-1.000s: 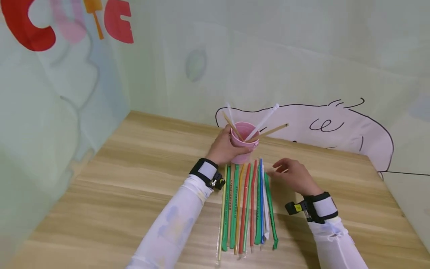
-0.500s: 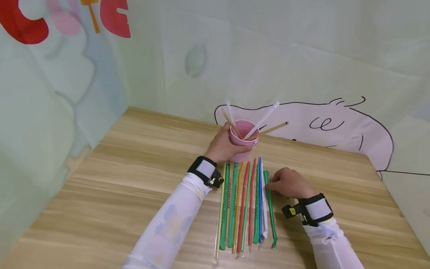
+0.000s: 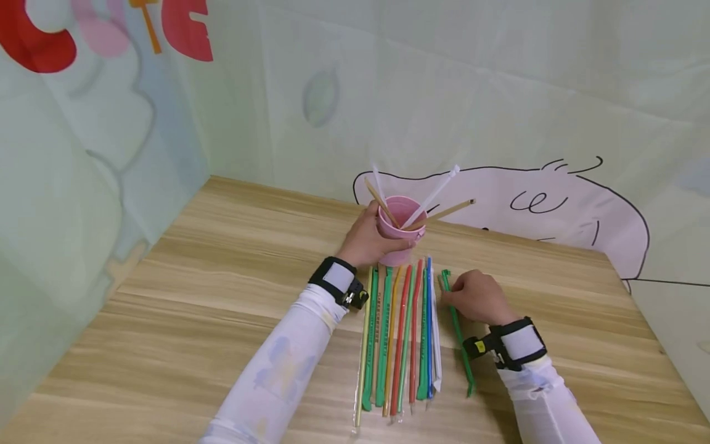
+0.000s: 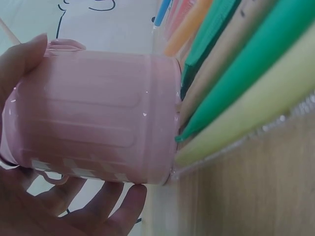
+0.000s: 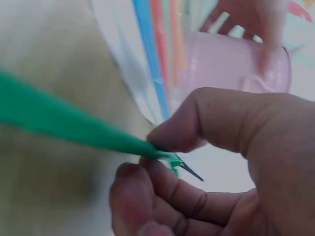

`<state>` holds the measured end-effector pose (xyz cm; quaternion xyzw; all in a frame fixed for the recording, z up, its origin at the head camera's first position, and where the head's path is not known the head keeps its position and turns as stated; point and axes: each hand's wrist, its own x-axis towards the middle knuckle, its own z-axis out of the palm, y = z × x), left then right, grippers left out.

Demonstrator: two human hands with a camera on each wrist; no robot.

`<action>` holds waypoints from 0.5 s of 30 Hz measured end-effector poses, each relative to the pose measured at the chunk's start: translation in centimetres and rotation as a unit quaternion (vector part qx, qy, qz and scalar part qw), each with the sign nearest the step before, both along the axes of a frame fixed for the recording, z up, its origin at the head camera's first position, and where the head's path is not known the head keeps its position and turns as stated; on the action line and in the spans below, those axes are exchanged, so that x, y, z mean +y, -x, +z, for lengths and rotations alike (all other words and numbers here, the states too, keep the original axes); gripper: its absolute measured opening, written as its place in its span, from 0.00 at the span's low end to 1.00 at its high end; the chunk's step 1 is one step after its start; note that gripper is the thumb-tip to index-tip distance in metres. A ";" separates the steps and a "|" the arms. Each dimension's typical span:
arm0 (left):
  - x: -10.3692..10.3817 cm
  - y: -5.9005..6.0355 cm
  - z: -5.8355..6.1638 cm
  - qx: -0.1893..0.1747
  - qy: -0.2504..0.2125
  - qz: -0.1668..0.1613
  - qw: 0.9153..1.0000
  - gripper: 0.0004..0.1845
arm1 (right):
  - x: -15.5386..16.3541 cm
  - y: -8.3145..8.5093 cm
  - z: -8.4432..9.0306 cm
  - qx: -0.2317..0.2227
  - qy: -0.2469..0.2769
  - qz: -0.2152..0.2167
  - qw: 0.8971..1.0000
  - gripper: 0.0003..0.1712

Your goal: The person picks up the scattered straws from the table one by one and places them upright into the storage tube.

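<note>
Head view shows the left hand [image 3: 366, 240] wrapped around the pink cup [image 3: 400, 229], which already has a few straws; just right of this grip a row of wrapped straws [image 3: 399, 333] waits on the surface [image 3: 222, 296]; the right hand [image 3: 477, 297] pinches one green straw [image 3: 459, 336], apart from the row.

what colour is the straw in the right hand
Green; the straw pinched by the right hand shows best in the right wrist view.
</note>
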<state>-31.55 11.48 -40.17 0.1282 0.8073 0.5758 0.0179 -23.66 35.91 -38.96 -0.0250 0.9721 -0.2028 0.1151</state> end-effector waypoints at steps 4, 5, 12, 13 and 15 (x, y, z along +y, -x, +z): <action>0.0 0.1 -0.1 -0.004 -0.003 -0.004 1.000 0.52 | 0.9 -0.1 1.5 0.014 0.074 -0.020 0.997 0.13; 0.0 0.1 -0.1 -0.005 -0.002 -0.004 1.000 0.52 | 1.0 -0.2 1.9 0.020 0.099 -0.026 0.995 0.13; -0.2 0.3 -0.5 -0.004 0.001 0.001 1.000 0.51 | 0.8 -1.1 4.9 0.103 0.213 -0.043 0.971 0.12; -0.2 0.3 -0.5 -0.005 0.000 0.000 1.000 0.51 | 0.7 -1.2 5.2 0.118 0.225 -0.046 0.966 0.13; -0.2 0.4 -0.6 -0.004 -0.002 -0.003 1.000 0.51 | 0.5 -1.5 5.9 0.153 0.254 -0.054 0.953 0.13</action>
